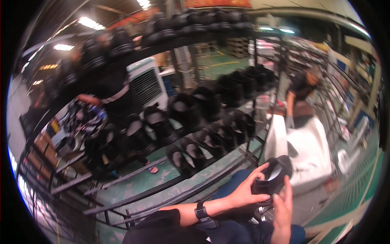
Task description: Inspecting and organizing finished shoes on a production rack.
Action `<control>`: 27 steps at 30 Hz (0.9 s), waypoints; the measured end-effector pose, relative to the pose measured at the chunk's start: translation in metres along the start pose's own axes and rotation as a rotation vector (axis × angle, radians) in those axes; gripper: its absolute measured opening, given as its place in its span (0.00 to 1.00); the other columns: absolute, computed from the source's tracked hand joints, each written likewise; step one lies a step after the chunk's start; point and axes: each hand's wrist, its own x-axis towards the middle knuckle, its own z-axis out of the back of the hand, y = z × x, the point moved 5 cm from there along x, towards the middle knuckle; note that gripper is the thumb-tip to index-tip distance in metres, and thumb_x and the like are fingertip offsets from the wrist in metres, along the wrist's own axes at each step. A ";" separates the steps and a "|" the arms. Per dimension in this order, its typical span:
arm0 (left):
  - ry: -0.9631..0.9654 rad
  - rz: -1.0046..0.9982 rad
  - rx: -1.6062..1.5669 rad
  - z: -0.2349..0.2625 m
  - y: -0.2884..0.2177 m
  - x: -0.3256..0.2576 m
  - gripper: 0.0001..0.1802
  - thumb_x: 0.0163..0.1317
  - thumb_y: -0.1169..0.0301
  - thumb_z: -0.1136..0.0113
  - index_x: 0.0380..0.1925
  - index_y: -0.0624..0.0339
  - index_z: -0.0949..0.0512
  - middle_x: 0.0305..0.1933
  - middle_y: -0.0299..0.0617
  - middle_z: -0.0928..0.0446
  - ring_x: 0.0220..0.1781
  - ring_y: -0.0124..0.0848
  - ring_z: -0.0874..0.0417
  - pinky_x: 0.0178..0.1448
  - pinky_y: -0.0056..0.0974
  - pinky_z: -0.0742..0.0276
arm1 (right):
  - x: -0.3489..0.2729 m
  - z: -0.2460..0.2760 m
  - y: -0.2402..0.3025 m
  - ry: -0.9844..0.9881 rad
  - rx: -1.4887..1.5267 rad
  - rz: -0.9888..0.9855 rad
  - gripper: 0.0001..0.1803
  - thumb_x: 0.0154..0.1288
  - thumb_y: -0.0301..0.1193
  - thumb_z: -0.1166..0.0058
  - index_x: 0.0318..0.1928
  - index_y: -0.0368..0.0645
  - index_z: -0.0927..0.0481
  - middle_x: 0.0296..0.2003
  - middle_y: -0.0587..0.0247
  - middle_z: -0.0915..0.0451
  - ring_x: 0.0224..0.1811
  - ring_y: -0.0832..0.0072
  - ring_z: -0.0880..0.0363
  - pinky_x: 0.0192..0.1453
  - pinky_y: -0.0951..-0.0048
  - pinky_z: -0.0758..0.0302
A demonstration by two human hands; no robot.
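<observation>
Above my lap, at the lower right, both hands hold a black shoe with a pale inside. My left hand is closed round the shoe's left side, thumb below and fingers over its upper edge. Along the other side, my right hand grips it with thumb and fingers. A dark band with a small box sits on my left wrist. Motion blurs the shoe's finer details, and its underside is hidden.
In front stands a black metal rack with rows of black shoes on several tiers. To the right, a person leans over a large white sack-like container. Behind the rack are a white air cooler and another person in dark clothes.
</observation>
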 end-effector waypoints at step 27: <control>-1.442 -0.626 1.674 0.297 -0.566 -0.297 0.34 0.68 0.61 0.36 0.69 0.64 0.35 0.70 0.60 0.30 0.71 0.45 0.27 0.70 0.44 0.31 | 0.011 0.138 -0.033 -0.203 0.191 -0.032 0.25 0.71 0.48 0.48 0.62 0.50 0.24 0.38 0.77 0.22 0.41 0.83 0.24 0.43 0.75 0.28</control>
